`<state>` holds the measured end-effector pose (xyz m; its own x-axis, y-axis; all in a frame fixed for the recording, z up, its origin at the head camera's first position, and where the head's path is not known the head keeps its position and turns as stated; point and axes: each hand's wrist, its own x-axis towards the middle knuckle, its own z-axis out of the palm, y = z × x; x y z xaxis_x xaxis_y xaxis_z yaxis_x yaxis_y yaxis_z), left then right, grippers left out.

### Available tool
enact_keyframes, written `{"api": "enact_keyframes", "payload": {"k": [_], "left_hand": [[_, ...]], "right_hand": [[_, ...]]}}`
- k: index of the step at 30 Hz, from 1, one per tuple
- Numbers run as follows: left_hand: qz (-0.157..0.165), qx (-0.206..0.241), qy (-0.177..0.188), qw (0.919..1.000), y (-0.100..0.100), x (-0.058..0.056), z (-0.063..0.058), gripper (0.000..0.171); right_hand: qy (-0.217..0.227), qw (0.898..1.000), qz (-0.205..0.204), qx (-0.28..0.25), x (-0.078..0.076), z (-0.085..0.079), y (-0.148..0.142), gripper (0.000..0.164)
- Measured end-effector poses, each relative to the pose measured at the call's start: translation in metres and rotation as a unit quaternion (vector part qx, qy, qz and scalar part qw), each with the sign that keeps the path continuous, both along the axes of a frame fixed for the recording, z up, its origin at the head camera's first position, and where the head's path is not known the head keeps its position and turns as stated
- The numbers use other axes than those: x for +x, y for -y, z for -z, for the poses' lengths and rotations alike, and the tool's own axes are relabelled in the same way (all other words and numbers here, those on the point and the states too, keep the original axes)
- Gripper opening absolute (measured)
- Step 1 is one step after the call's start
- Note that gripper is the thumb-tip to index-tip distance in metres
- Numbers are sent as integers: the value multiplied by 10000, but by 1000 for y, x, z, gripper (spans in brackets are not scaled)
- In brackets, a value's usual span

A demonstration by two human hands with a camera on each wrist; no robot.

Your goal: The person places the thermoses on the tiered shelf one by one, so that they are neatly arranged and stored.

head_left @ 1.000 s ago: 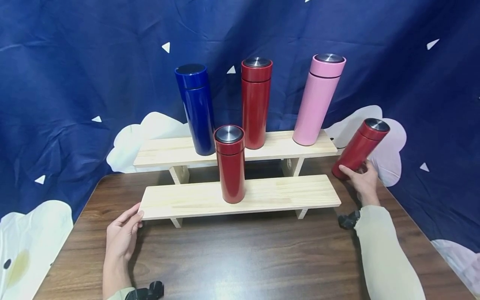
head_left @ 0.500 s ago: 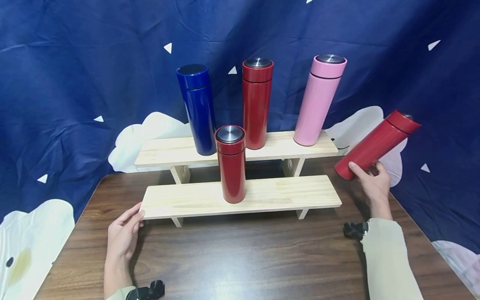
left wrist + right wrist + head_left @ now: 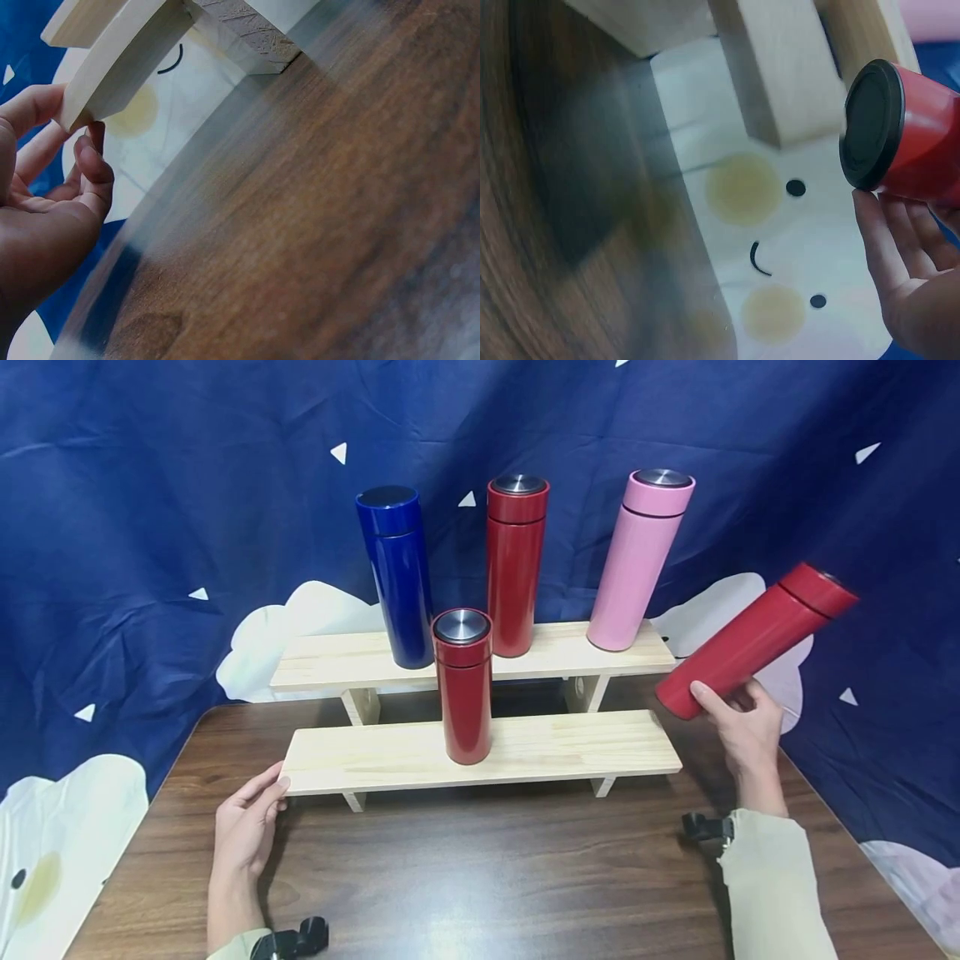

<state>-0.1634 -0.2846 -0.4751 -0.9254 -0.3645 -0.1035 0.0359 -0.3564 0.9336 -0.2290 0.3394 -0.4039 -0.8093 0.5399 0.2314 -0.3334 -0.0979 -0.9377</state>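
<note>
My right hand [image 3: 750, 731] grips a red thermos [image 3: 757, 639] near its base, beyond the right end of the shelves. The thermos is off the table, its lid leaning to the upper right; its black base [image 3: 874, 124] shows in the right wrist view. At the left, my left hand [image 3: 247, 827] pinches the corner of the lower wooden shelf [image 3: 360, 760], fingertips and thumb at its edge. Another red thermos [image 3: 467, 702] stands upright mid-shelf. On the upper shelf [image 3: 330, 660] stand a blue thermos [image 3: 397, 585], a red thermos [image 3: 516, 577] and a pink thermos [image 3: 637, 568].
Both shelves rest on short wooden legs on a brown wood-grain table [image 3: 450, 877]. Behind hangs a dark blue cloth [image 3: 225, 485] with white triangles and cloud shapes. A black camera mount [image 3: 705, 827] sits at the right wrist, another mount [image 3: 292, 939] at the left.
My right hand has lifted the red thermos from the table and tilted it further to the right, its base now slightly left of half a second ago. The left hand stays at the shelf corner.
</note>
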Motion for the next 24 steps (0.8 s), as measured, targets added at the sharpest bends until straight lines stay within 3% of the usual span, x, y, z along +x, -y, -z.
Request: {"api": "enact_keyframes", "payload": {"k": [10,24], "left_hand": [[-56,16,-19,10000,0,-4,-1,23],[-1,-9,26,10000,-1,-3,-1,21]], "right_hand": [[-333,9991,0,279,4,-11,16,43],[-408,9899,-408,1296,6,-17,59,42]]}}
